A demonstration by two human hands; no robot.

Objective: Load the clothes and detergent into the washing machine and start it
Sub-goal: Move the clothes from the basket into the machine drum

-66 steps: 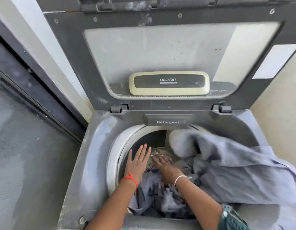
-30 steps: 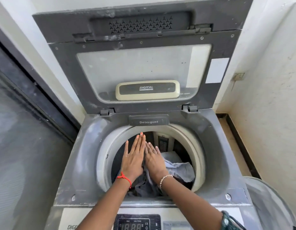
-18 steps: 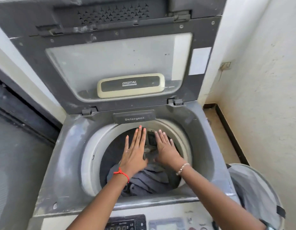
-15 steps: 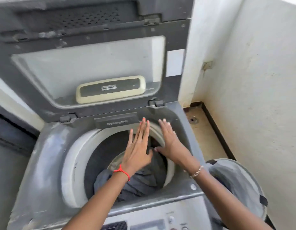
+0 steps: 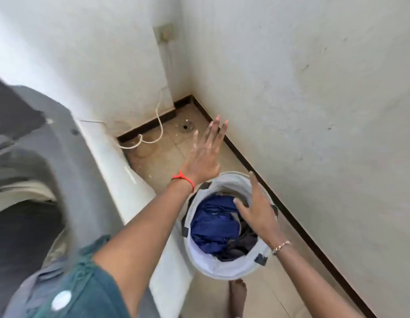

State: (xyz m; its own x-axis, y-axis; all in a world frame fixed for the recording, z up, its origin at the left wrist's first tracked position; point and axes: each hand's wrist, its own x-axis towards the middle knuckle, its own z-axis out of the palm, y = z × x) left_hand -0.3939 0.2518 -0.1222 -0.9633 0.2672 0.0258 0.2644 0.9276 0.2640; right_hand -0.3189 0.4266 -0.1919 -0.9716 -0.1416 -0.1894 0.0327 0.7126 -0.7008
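A round white laundry basket (image 5: 231, 269) stands on the floor to the right of the washing machine (image 5: 68, 157). Inside lie a dark blue garment (image 5: 213, 226) and some darker clothes (image 5: 243, 244). My right hand (image 5: 256, 207) hovers open over the basket's far rim, fingers spread, holding nothing. My left hand (image 5: 206, 154) is stretched out flat above the floor just beyond the basket, also empty. The machine's tub opening shows blurred at the left edge; its contents are not visible.
A white wall (image 5: 314, 111) with a dark skirting runs close along the basket's right side. A floor drain (image 5: 185, 127) and a white cable (image 5: 153, 138) lie in the corner. My bare foot (image 5: 238, 294) stands below the basket.
Both hands have left the tub and swung right to the laundry basket. The view has turned from the machine to the corner and basket.
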